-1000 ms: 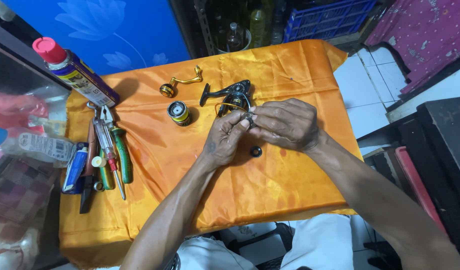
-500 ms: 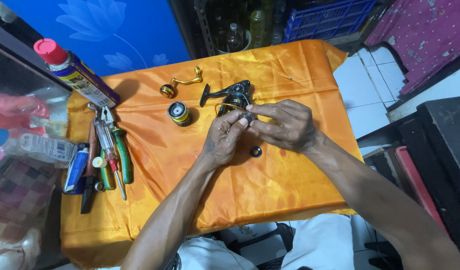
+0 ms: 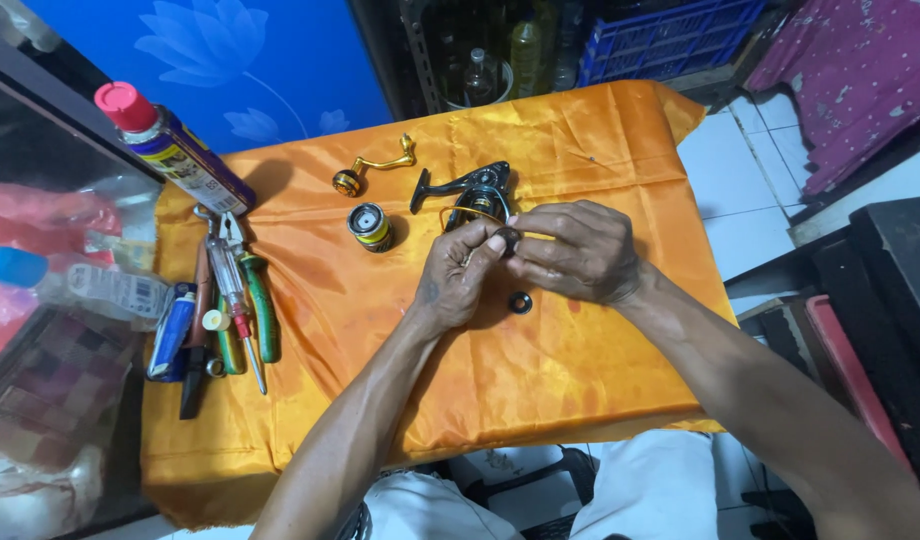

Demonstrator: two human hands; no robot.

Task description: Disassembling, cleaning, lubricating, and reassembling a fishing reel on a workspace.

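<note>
Your left hand (image 3: 460, 275) and right hand (image 3: 575, 250), fingers pinched together on small dark round metal part (image 3: 507, 238), mid counter (image 3: 580, 380), near black fishing reel body (image 3: 475, 195). Tiny, probably slippery, so grip edges.

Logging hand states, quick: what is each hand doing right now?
Left hand: fingers pinched on a small dark part, above the orange cloth.
Right hand: fingers curled, pinching the same part.

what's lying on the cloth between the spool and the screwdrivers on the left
Nothing: in the head view, the orange cloth is bare between the spool and the screwdrivers.
</note>
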